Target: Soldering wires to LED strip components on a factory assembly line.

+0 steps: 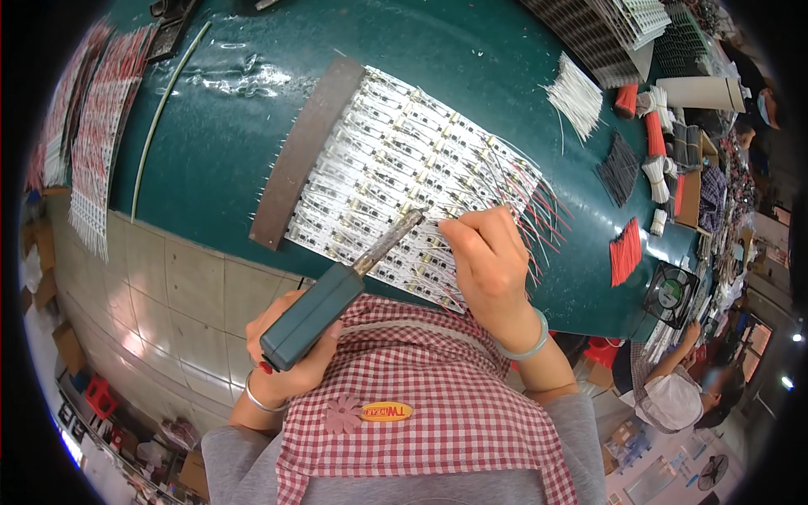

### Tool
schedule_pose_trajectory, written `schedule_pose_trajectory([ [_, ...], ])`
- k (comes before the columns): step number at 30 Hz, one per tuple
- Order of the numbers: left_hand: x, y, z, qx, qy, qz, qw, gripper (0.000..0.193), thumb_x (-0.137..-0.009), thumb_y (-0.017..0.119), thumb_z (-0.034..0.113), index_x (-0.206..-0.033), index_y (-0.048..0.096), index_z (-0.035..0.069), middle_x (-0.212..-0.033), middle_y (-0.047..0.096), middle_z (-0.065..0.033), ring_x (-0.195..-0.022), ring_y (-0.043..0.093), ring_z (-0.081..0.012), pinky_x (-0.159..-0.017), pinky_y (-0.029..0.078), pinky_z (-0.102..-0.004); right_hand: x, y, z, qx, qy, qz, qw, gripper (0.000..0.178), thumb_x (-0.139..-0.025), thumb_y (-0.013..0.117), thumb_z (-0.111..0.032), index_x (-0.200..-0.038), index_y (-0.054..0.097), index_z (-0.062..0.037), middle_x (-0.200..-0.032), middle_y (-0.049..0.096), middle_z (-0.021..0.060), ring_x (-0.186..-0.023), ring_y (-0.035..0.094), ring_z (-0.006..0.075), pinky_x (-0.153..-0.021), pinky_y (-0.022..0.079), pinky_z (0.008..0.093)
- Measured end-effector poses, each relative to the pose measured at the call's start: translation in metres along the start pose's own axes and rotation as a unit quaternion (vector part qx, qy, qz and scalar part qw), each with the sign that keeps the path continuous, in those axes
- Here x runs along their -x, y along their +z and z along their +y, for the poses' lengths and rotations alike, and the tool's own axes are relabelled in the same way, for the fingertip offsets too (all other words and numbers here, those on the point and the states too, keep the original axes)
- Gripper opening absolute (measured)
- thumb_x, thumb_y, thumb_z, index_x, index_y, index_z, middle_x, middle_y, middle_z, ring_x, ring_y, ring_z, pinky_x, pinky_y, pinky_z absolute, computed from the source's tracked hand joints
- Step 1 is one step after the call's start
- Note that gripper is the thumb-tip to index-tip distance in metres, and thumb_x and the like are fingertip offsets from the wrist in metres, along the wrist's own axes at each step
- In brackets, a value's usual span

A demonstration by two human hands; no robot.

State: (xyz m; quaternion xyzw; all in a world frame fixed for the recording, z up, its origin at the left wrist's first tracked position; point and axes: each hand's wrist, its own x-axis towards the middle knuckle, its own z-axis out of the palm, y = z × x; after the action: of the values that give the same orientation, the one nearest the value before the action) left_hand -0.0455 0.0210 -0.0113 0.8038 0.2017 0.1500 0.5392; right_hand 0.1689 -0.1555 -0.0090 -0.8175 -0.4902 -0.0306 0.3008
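Note:
My left hand (290,341) is wrapped round the dark green handle of a soldering iron (313,317). Its metal tip rests at or just over a panel of small white circuit boards (370,160), near the middle. Close to that tip, my right hand (488,257) pinches what looks like a thin wire, mostly hidden by the fingers. Red, black and white wires (539,202) stick out from the panel's right side, partly behind my right hand. Along the panel's left edge lies a brown strip (307,151) with pins showing on its outer side.
Bundles of white (576,97), black (619,168) and red wires (625,251) lie on the green table (252,42) to the right. A small fan (671,293) stands at its right edge. Wired panels (105,126) hang over the left side. Another person (673,396) sits at the right.

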Motion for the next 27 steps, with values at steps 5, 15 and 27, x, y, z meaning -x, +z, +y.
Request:
schedule_pose_trajectory([
  [5,-0.006,-0.004,0.009,-0.013,0.014,-0.019,1.0,0.024,-0.072,0.078,-0.006,-0.096,0.073,-0.007,-0.095,0.073,-0.0172,-0.079,0.074,-0.0274,-0.07,0.059,-0.0313,0.002,0.001,0.0,-0.004,0.008,-0.008,1.0,0.031,-0.071,0.066,0.01,-0.1,0.069,0.0009,-0.089,0.06,0.0105,-0.08,0.057,0.0269,-0.066,0.049,0.0368],
  [15,-0.002,-0.004,0.005,-0.005,-0.008,-0.035,0.999,0.026,-0.08,0.078,0.005,-0.104,0.073,-0.003,-0.095,0.07,-0.0123,-0.075,0.069,-0.0202,-0.065,0.054,-0.0292,-0.001,-0.001,-0.002,0.005,0.002,-0.024,1.0,0.031,-0.07,0.065,0.011,-0.099,0.069,0.0031,-0.09,0.059,0.0113,-0.081,0.057,0.0272,-0.067,0.05,0.037],
  [27,-0.002,0.0,0.0,-0.006,0.041,0.005,0.999,0.024,-0.072,0.079,-0.004,-0.094,0.073,-0.007,-0.085,0.069,-0.0153,-0.067,0.069,-0.024,-0.059,0.054,-0.0305,-0.004,-0.004,-0.007,0.018,0.008,-0.052,0.998,0.033,-0.068,0.065,0.011,-0.099,0.069,0.0042,-0.092,0.059,0.0118,-0.084,0.057,0.0281,-0.07,0.05,0.0373],
])
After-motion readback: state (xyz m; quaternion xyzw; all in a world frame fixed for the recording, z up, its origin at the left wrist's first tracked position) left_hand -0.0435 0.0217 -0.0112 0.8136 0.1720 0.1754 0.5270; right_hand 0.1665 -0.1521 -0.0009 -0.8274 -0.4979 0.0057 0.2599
